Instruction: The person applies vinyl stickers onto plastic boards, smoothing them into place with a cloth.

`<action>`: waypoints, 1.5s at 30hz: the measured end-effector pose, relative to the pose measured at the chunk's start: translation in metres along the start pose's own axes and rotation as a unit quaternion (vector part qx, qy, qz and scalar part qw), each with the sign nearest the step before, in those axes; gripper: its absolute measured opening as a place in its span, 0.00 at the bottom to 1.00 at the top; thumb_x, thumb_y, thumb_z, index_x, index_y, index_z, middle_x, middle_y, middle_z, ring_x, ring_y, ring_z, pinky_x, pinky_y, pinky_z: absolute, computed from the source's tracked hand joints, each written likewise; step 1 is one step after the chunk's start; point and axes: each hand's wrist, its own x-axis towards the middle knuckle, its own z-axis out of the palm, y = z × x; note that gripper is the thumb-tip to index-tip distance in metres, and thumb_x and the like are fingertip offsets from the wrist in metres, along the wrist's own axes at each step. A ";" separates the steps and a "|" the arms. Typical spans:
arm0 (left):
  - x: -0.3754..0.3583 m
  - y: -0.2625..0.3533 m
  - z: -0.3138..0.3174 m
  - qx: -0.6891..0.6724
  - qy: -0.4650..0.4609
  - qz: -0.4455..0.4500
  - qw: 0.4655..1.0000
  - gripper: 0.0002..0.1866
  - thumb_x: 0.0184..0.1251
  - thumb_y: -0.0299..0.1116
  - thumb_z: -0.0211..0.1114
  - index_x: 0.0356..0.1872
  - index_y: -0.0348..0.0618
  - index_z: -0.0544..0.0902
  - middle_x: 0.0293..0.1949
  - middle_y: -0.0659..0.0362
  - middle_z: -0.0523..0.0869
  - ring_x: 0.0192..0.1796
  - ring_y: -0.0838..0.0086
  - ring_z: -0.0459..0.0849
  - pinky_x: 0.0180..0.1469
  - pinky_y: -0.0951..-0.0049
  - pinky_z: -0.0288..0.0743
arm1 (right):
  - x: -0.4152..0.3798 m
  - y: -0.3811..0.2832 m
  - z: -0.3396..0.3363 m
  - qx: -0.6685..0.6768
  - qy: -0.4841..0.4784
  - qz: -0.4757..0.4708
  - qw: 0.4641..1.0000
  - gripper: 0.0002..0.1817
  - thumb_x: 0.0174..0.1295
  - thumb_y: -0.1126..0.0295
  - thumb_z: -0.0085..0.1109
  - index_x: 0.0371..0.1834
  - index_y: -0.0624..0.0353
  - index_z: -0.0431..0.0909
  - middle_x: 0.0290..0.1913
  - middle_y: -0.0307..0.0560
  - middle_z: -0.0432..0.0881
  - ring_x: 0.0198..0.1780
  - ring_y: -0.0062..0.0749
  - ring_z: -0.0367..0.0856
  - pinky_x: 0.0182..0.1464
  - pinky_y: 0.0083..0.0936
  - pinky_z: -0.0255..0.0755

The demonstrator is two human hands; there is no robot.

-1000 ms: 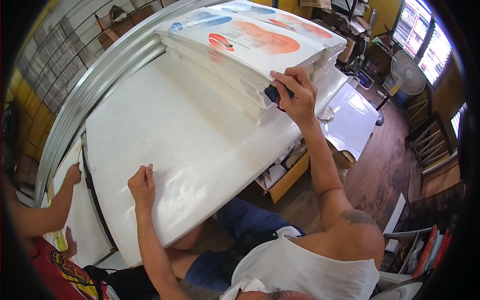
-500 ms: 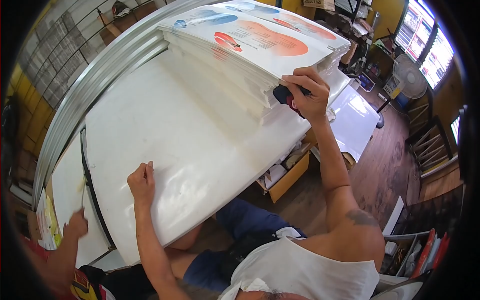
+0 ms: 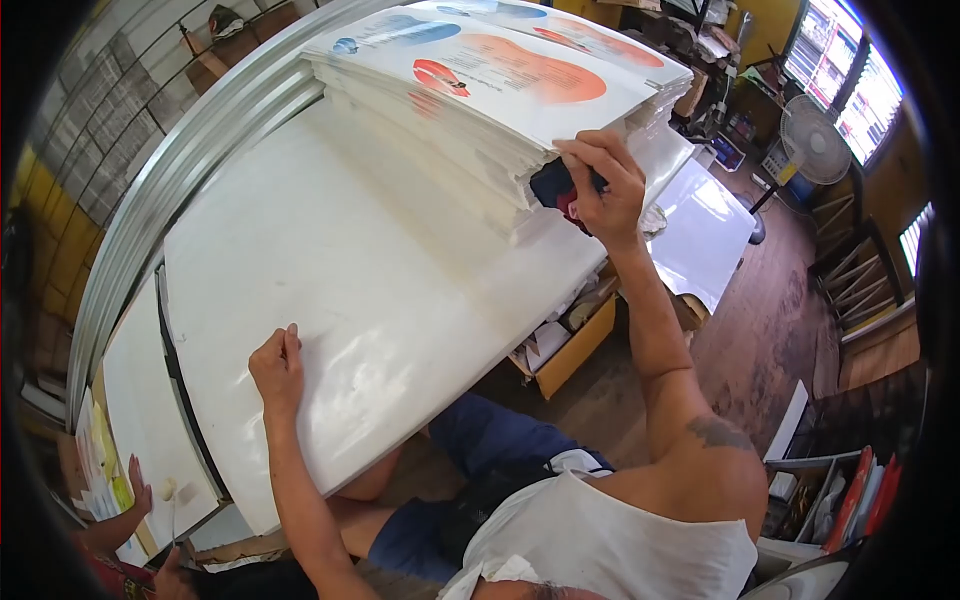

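White and glossy, the worktable point(image 3: 330, 270) carries a printed paper stack point(image 3: 480, 90) at its far end, where the right hand point(image 3: 600, 190) clenches a dark tool point(image 3: 553, 185) against the stack's near corner, while the left hand point(image 3: 275, 368) rests flat, fingers together, by the table's near edge, wooden floor point(image 3: 760, 340) open beyond.

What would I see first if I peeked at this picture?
First you would see the tall stack of white printed sheets with orange, red and blue shapes, at the far end of the big glossy white table. The right hand presses a dark blue and red tool against the stack's near corner, while the left hand rests flat near the table's front edge. Another person's hand shows at the lower left.
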 end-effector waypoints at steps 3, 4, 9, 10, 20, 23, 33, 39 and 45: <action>0.001 -0.002 -0.001 0.001 -0.010 0.001 1.000 0.19 0.77 0.34 0.62 0.23 0.35 0.78 0.17 0.53 0.80 0.17 0.67 0.73 0.26 0.67 0.67 | 0.000 -0.012 -0.002 0.034 0.025 0.066 0.997 0.12 0.52 0.80 0.75 0.40 0.59 0.89 0.37 0.45 0.84 0.33 0.35 0.84 0.36 0.27 0.79; 0.001 -0.002 -0.001 0.000 -0.011 0.002 1.000 0.19 0.77 0.34 0.62 0.23 0.35 0.79 0.17 0.53 0.80 0.17 0.67 0.73 0.26 0.67 0.68 | -0.003 -0.011 -0.003 0.032 0.029 0.078 0.996 0.12 0.51 0.80 0.75 0.41 0.58 0.89 0.36 0.45 0.83 0.33 0.35 0.84 0.36 0.27 0.79; 0.001 0.001 -0.001 0.009 -0.006 0.001 1.000 0.19 0.77 0.34 0.62 0.23 0.35 0.78 0.18 0.52 0.81 0.17 0.66 0.73 0.26 0.66 0.68 | -0.005 0.010 0.002 -0.040 0.037 -0.056 0.997 0.13 0.50 0.81 0.73 0.40 0.57 0.89 0.35 0.44 0.82 0.31 0.33 0.82 0.34 0.26 0.78; 0.001 0.002 -0.001 0.013 -0.006 0.003 1.000 0.19 0.77 0.34 0.62 0.23 0.35 0.78 0.18 0.52 0.81 0.17 0.65 0.73 0.26 0.66 0.68 | -0.005 0.012 0.003 -0.048 0.032 -0.076 0.995 0.13 0.50 0.82 0.72 0.40 0.56 0.89 0.35 0.44 0.82 0.31 0.32 0.82 0.33 0.26 0.78; 0.000 -0.003 0.003 -0.013 -0.003 0.013 1.000 0.20 0.78 0.34 0.61 0.22 0.35 0.77 0.17 0.53 0.80 0.17 0.67 0.72 0.26 0.67 0.67 | -0.001 0.017 0.009 -0.093 -0.007 -0.143 0.985 0.15 0.50 0.86 0.67 0.40 0.59 0.88 0.36 0.43 0.82 0.30 0.35 0.83 0.31 0.29 0.77; 0.001 0.000 0.000 -0.012 -0.006 0.008 1.000 0.20 0.78 0.34 0.61 0.22 0.36 0.76 0.16 0.53 0.78 0.17 0.66 0.71 0.25 0.66 0.67 | -0.004 0.013 0.013 -0.070 -0.007 -0.120 0.990 0.14 0.51 0.86 0.68 0.41 0.59 0.88 0.36 0.44 0.83 0.31 0.36 0.84 0.32 0.29 0.77; 0.000 -0.001 0.004 -0.038 0.003 -0.003 0.999 0.20 0.78 0.34 0.61 0.22 0.35 0.74 0.16 0.52 0.76 0.17 0.64 0.69 0.25 0.65 0.66 | -0.013 -0.002 0.022 -0.008 0.059 0.005 0.998 0.13 0.53 0.81 0.74 0.42 0.60 0.87 0.35 0.46 0.83 0.30 0.36 0.83 0.35 0.26 0.79; 0.000 -0.003 0.004 -0.033 0.010 0.019 0.999 0.21 0.78 0.34 0.61 0.22 0.35 0.74 0.16 0.52 0.77 0.17 0.63 0.69 0.26 0.65 0.66 | -0.019 -0.023 0.028 -0.021 0.096 0.097 0.990 0.12 0.54 0.80 0.74 0.42 0.59 0.87 0.36 0.47 0.84 0.31 0.35 0.84 0.36 0.26 0.79; 0.001 -0.001 0.001 -0.040 0.003 0.006 0.999 0.21 0.78 0.34 0.61 0.22 0.35 0.74 0.16 0.52 0.77 0.17 0.63 0.69 0.25 0.65 0.66 | -0.004 -0.010 0.033 -0.130 0.057 -0.039 0.989 0.08 0.54 0.81 0.72 0.36 0.59 0.88 0.34 0.45 0.84 0.31 0.36 0.84 0.35 0.28 0.78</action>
